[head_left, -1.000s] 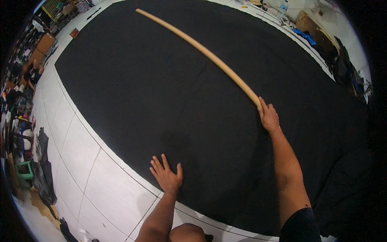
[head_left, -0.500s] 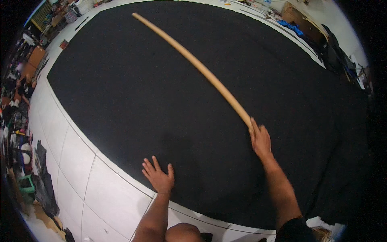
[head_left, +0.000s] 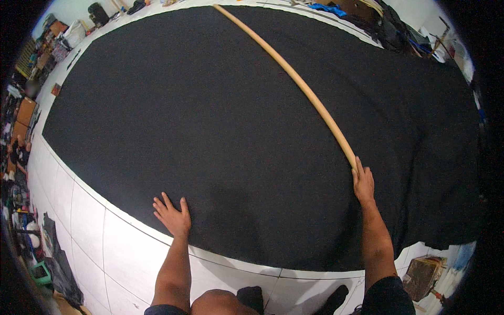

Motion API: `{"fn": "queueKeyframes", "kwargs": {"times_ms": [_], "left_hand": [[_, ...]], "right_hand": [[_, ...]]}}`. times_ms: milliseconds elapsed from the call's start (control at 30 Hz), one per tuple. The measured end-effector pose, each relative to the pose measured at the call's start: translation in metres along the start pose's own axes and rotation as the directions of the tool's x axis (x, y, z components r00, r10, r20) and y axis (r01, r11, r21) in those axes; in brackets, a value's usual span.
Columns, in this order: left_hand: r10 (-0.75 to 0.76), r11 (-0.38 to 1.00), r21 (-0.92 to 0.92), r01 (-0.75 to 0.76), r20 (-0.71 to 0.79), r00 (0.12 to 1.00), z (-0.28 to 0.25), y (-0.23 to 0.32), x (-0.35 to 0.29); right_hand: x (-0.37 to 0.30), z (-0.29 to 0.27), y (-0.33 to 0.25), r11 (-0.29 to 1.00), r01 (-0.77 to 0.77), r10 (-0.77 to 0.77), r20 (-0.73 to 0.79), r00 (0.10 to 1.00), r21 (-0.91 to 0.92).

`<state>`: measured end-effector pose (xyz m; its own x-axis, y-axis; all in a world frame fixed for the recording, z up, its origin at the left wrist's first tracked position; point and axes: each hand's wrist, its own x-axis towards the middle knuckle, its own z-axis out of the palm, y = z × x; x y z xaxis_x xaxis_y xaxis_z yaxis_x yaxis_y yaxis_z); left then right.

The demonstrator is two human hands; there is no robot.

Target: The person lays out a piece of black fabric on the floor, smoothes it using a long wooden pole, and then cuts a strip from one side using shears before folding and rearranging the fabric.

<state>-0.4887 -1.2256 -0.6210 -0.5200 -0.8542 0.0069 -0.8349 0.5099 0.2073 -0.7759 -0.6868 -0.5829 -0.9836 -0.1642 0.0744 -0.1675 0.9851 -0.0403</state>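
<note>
A wide black cloth [head_left: 226, 131] lies spread over the floor. Across it runs a long, pale tan pole [head_left: 315, 100], which looks like wood; its bend may come from the lens. My right hand [head_left: 364, 184] has the pole's near end in its grip, fingers along its side, with the palm side hidden. The pole's far end reaches the cloth's far edge. Pressed flat near the cloth's front-left edge, my left hand [head_left: 173, 216] is open with fingers spread, and nothing is in it.
White floor tiles [head_left: 126, 247] border the cloth in front and at left. Clutter and a green plastic item [head_left: 40, 273] line the left side. Folds [head_left: 412, 173] ripple the cloth on the right. A brown box-like object [head_left: 422, 275] sits at lower right, and my dark-covered feet [head_left: 251, 299] show below.
My right hand and the pole's near end have moved right across the cloth, and folds now show to the right. The view has shifted; my left hand stays flat on the cloth.
</note>
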Motion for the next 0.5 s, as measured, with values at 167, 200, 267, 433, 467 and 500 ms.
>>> {"fn": "queueKeyframes", "kwargs": {"times_ms": [167,200,267,433,467,500], "left_hand": [[0.07,0.997,-0.019,-0.07,0.0,0.998,-0.002,0.004,-0.003],[0.113,0.994,0.008,-0.113,0.005,0.994,-0.003,-0.003,-0.005],[0.155,0.984,0.085,-0.156,0.014,0.988,-0.008,-0.013,-0.005],[0.369,0.927,-0.003,-0.375,0.187,0.91,-0.007,0.006,-0.092],[0.367,0.927,-0.014,-0.374,0.228,0.902,-0.009,0.013,-0.11],[0.375,0.925,-0.014,-0.381,0.208,0.903,-0.007,0.013,-0.122]], "right_hand": [[-0.035,-0.016,0.014,0.999,0.002,-0.001,-0.027,1.0,0.037],[-0.061,-0.019,0.02,0.996,0.052,-0.05,-0.033,0.998,0.078],[-0.116,-0.021,0.031,0.998,0.024,-0.028,0.056,0.998,0.055],[-0.256,-0.03,0.117,0.997,-0.07,0.072,0.107,0.992,-0.024],[-0.271,-0.029,0.132,0.994,-0.109,0.111,0.097,0.989,-0.021],[-0.281,-0.028,0.146,0.992,-0.126,0.127,0.098,0.987,-0.015]]}}
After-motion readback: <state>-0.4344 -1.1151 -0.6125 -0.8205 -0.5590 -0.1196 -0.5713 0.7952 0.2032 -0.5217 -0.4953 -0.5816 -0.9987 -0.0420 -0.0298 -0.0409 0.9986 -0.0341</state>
